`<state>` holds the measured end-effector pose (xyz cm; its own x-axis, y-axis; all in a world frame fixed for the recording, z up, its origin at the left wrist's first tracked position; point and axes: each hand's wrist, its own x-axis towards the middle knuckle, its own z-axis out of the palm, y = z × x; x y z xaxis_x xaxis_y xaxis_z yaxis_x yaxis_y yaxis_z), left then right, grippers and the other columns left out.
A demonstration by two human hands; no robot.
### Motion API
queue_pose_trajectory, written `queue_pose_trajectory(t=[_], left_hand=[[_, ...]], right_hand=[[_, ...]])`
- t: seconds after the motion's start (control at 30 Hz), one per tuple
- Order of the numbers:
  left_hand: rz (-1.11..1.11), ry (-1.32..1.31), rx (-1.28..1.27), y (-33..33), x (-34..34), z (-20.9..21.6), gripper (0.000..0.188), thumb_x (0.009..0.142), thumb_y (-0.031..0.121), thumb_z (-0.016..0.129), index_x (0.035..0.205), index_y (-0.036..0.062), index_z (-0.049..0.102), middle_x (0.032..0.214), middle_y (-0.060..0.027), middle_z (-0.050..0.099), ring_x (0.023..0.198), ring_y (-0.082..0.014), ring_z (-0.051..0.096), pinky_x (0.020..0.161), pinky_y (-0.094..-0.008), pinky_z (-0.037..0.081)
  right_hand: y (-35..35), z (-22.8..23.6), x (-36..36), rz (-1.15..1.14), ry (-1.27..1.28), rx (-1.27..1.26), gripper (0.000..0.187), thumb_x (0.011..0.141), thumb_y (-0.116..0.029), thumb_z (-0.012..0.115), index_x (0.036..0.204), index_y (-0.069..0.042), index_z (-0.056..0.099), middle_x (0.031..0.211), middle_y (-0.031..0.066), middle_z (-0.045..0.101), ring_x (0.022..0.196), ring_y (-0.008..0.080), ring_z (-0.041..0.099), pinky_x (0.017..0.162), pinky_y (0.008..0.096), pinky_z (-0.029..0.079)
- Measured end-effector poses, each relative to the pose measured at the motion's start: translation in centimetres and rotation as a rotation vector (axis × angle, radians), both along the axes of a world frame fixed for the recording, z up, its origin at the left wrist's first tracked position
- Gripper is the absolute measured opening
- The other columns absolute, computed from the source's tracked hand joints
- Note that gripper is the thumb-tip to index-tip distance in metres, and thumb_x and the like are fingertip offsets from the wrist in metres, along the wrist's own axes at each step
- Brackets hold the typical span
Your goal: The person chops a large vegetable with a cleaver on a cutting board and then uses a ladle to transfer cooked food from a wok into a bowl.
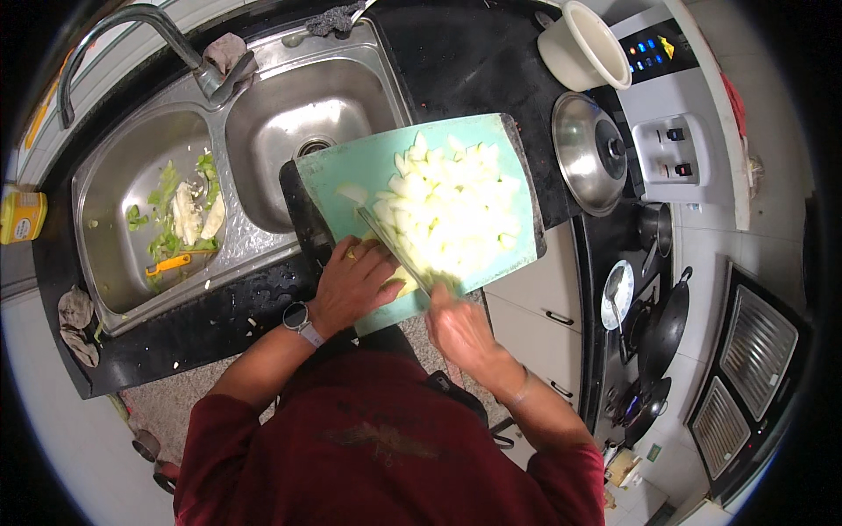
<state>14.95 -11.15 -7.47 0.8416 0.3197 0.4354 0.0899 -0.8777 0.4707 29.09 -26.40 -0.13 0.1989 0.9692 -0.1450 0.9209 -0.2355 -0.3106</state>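
Note:
A pale green cutting board (338,167) with dark ends lies across the counter and the sink edge. Heaped over its far and right part are chopped pale green-white vegetable pieces (447,197), with a slice lying apart near the blade tip. My right hand (460,331) is closed round the handle of a kitchen knife (392,245), whose blade slants to the far left. Close along the blade, my left hand (358,279) presses curled fingers on an uncut piece of the vegetable (405,282), mostly hidden under them. I wear a watch (298,317) on the left wrist.
Left of the board is a double steel sink (307,96) with a tap (158,22). Its left basin holds peelings (167,202) and an orange-handled peeler (168,263). A pan lid (589,153) and cream pot (583,48) stand far right; a stove with a wok (665,329) is beyond.

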Motion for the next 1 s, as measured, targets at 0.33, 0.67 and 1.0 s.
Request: queue_pose_trajectory(t=[0.33,0.67,1.0], left_hand=[[0.004,0.004,-0.009,0.0,-0.4,-0.8,0.043,0.082,0.03,0.074,0.115,0.006,0.061,0.114,-0.0109,0.059,0.11,-0.0301,0.057,0.098,-0.0494,0.042],[-0.007,0.003,-0.032,0.1,-0.4,-0.9,0.042,0.082,0.03,0.073,0.114,0.0048,0.061,0.112,-0.0114,0.059,0.109,-0.0302,0.057,0.097,-0.0491,0.043],[-0.006,-0.008,-0.037,0.1,-0.3,-0.5,0.039,0.082,0.03,0.073,0.111,0.0051,0.062,0.111,-0.0108,0.06,0.107,-0.0287,0.058,0.097,-0.0479,0.044]], right_hand=[[-0.6,4.7,-0.9,-0.044,0.053,-0.265,0.003,0.085,0.0,0.055,0.084,0.002,0.053,0.063,0.0189,0.06,0.061,0.0325,0.066,0.053,0.0426,0.053],[0.5,3.5,-0.7,-0.055,0.097,-0.162,0.006,0.083,0.002,0.056,0.082,0.001,0.05,0.066,0.022,0.06,0.067,0.0366,0.064,0.055,0.0443,0.052],[1.5,-0.7,-0.2,0.005,0.056,0.062,0.012,0.088,-0.002,0.058,0.094,0.006,0.051,0.057,0.0181,0.058,0.046,0.035,0.059,0.046,0.0456,0.05]])
